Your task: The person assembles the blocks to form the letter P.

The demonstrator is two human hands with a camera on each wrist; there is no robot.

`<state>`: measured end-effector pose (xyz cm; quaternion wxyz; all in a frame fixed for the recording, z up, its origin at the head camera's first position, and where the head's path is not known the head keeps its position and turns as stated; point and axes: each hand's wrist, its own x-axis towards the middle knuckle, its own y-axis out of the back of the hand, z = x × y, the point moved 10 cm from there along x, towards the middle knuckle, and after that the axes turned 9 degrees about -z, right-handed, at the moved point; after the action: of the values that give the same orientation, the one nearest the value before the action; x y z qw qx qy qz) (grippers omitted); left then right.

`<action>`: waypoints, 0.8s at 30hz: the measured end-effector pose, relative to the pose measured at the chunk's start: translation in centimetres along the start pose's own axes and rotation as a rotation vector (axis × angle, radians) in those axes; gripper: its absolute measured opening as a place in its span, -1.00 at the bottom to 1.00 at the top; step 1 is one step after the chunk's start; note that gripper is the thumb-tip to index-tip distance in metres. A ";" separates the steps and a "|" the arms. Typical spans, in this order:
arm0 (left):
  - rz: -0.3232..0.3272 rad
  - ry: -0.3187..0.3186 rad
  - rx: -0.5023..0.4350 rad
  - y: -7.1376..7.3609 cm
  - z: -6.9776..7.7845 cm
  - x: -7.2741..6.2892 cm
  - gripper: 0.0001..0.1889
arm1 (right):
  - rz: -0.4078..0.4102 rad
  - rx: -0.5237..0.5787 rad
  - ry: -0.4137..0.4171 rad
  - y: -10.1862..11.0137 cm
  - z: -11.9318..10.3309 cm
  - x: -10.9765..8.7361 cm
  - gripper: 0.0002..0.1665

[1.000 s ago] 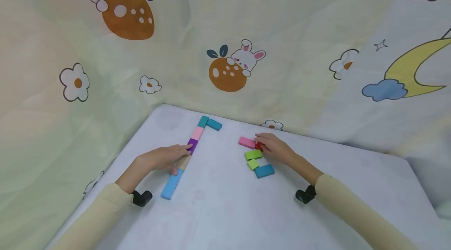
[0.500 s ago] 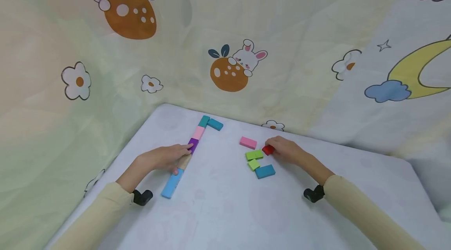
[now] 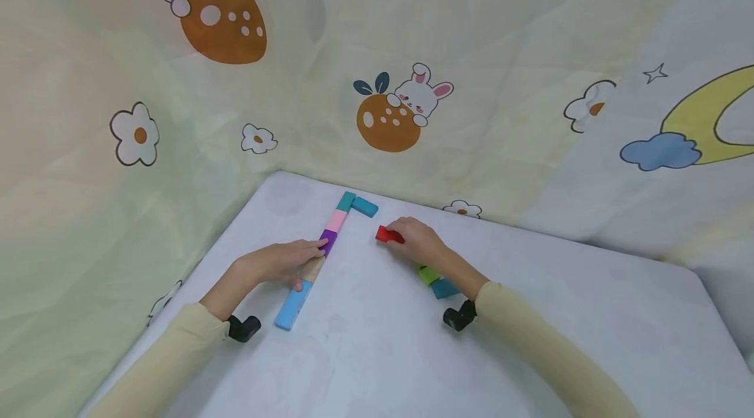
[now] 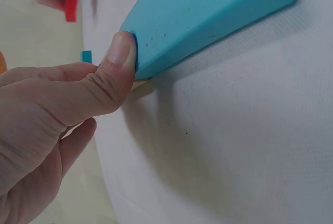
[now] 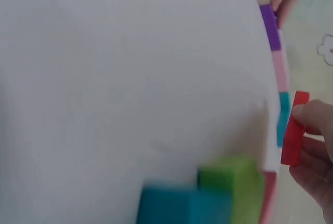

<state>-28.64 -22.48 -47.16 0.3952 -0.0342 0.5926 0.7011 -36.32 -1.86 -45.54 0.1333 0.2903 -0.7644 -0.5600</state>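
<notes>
- One red block [image 3: 383, 233] sits pinched between thumb and fingers of the right hand [image 3: 419, 241], jutting out past the fingertips; whether it touches the bench [image 3: 365, 352], cannot tell.
- Left hand [image 3: 277, 262] lies well apart from the red block, along a row [image 3: 332, 233] of five blocks: fingers extended onto the purple block [image 5: 269, 26], thumb against the end of the light blue block [image 3: 292, 307].
- Row order, near to far: light blue, wood-coloured block [image 3: 315, 267], purple, pale pink block [image 3: 336, 220], teal block [image 3: 345, 201].
- Second teal block [image 3: 365, 207] is set at an angle beside the row's far end; the red block is near it, on the right-hand side.
- Green block [image 3: 429, 275] and blue block [image 3: 446, 288] lie below the right forearm, partly covered in the head view, blurred in the right wrist view.
- Bench: white top, faint pale blotches, rounded far corners.
- Room: pale fabric backdrop [image 3: 501, 45] behind, printed with rabbits on orange fruit, white flowers, a yellow moon and clouds.
- Cream sleeves [image 3: 548, 346] on both arms; black device [image 3: 459, 316] at each wrist.
</notes>
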 end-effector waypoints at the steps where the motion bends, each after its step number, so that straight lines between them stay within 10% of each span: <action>1: -0.002 0.002 -0.001 0.0 0.0 0.1 -0.14 | 0.008 -0.005 -0.014 -0.3 -0.2 0.4 -0.53; 8: 0.004 0.001 0.004 -0.1 0.0 0.4 -0.14 | 0.052 0.001 -0.136 -1.0 0.9 2.5 -0.53; 24: 0.001 -0.003 0.007 0.0 0.2 0.0 -0.15 | 0.033 0.045 -0.078 -1.7 0.6 2.7 -0.38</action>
<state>-28.60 -22.32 -47.14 0.3956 -0.0315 0.5945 0.6993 -38.28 -3.37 -47.61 0.1059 0.2585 -0.7862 -0.5513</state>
